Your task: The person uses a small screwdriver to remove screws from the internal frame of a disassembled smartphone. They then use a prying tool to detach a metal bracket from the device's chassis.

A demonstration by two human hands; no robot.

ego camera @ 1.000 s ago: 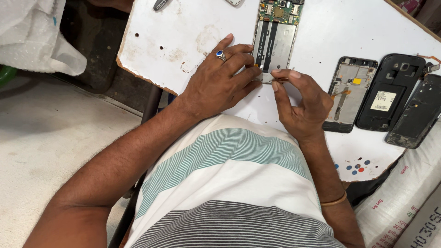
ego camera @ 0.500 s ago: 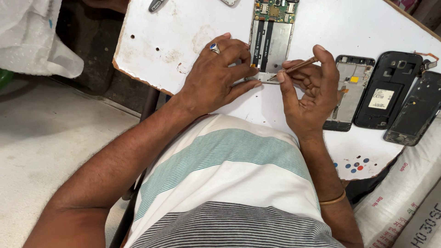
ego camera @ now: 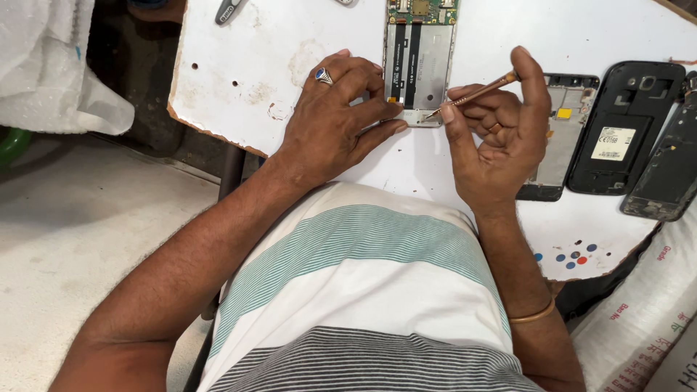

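An opened phone body point(ego camera: 420, 62) with bare circuit board and metal frame lies on the white table point(ego camera: 239, 65). My left hand point(ego camera: 330, 120), with a blue-stone ring, presses its fingers on the phone's lower left corner. My right hand point(ego camera: 501, 131) holds a thin copper-coloured tool point(ego camera: 475, 93) between thumb and fingers. The tool's tip rests at the phone's lower right edge.
To the right lie a phone frame point(ego camera: 563, 134), a black back housing point(ego camera: 624, 127) and another dark phone part point(ego camera: 668, 170). A small grey tool point(ego camera: 229, 10) sits at the table's top left. White sacks point(ego camera: 639, 327) stand lower right, a plastic bag point(ego camera: 43, 65) at left.
My right hand has opened up from a tight pinch at the phone's lower edge and now shows the thin tool angled toward that edge. My left hand stays put.
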